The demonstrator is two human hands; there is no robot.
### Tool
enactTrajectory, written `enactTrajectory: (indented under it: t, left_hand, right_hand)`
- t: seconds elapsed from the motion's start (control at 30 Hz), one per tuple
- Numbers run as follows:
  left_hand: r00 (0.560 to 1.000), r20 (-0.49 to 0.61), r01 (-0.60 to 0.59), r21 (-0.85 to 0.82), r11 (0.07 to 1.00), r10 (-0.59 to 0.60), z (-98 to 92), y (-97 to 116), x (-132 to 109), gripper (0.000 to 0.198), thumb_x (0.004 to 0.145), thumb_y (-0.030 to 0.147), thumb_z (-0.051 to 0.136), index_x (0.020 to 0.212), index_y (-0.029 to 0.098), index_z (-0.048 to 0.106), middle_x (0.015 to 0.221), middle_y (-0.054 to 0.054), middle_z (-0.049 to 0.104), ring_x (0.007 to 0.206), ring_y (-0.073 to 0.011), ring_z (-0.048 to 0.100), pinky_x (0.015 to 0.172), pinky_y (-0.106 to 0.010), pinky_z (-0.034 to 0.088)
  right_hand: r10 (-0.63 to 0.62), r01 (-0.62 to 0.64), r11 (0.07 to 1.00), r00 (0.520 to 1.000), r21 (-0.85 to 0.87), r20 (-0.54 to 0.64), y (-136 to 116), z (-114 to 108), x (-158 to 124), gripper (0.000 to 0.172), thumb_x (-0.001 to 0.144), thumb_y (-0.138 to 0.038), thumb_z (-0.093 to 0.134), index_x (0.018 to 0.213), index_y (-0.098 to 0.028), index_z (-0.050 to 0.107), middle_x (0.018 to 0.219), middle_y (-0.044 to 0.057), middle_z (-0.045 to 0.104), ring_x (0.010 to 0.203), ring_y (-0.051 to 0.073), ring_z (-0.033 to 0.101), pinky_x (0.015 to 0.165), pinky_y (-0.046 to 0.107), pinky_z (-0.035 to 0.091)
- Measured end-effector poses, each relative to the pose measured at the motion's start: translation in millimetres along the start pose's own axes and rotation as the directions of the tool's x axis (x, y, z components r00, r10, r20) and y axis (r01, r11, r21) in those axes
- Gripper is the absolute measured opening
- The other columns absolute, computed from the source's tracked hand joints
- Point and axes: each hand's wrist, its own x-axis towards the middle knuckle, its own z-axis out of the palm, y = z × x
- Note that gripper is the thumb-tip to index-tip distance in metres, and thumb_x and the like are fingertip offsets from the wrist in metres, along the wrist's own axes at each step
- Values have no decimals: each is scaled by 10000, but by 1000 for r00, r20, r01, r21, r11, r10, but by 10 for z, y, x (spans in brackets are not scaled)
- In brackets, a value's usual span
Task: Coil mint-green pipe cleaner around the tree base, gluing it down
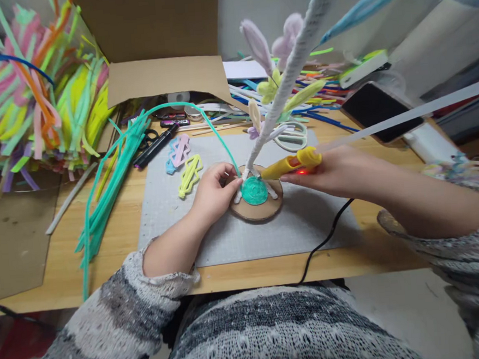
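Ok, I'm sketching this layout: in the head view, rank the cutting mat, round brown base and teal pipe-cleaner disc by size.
1. Cutting mat
2. Round brown base
3. Teal pipe-cleaner disc

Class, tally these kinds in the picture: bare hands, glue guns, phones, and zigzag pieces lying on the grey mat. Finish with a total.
Hands: 2 (left hand, right hand)
Glue gun: 1
Phone: 1
Zigzag pieces: 3 (blue piece, pink piece, yellow piece)
Total: 7
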Motion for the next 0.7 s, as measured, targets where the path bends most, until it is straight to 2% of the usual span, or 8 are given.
enactTrajectory:
  t: [0.17, 0.43, 0.6, 0.7]
  left_hand:
    - [1000, 0, -10, -8, 1000, 10, 0, -6, 3, 97, 763, 177, 641, 746, 187, 546, 755, 13, 560, 699, -129, 511, 642, -255, 410]
    - [1000, -3, -1, -16, 1000, 1, 13, 1, 6, 102, 755, 163, 643, 739, 185, 544, 752, 11, 555, 701, -130, 507, 635, -255, 407]
    - [1000, 2, 14, -6, 1000, -14, 5, 4, 3, 95, 757, 171, 642, 747, 188, 549, 739, 13, 554, 690, -130, 503, 624, -253, 405]
    - [1000, 3, 11, -22, 1000, -11, 5, -14, 4, 90, 755, 177, 641, 750, 188, 551, 737, 12, 554, 678, -129, 500, 613, -252, 401]
  right_hand:
    - [-91, 92, 995, 995, 22, -33, 43, 10, -23, 410, 851, -582, 482, 1055, -327, 730, 768, 5, 733, 775, 238, 667, 653, 330, 486]
    - [-29, 31, 997, 999, 69, -29, 100, -8, -58, 385, 803, -580, 536, 1004, -328, 747, 761, 16, 734, 781, 264, 675, 695, 372, 503]
    - [0, 8, 976, 999, 220, -38, 141, -11, -65, 507, 740, -679, 535, 964, -273, 740, 866, 36, 748, 824, 286, 672, 754, 432, 522]
    - [-26, 36, 955, 999, 295, -39, 144, 15, -56, 548, 725, -689, 546, 987, -244, 733, 898, 51, 747, 843, 292, 672, 787, 459, 527]
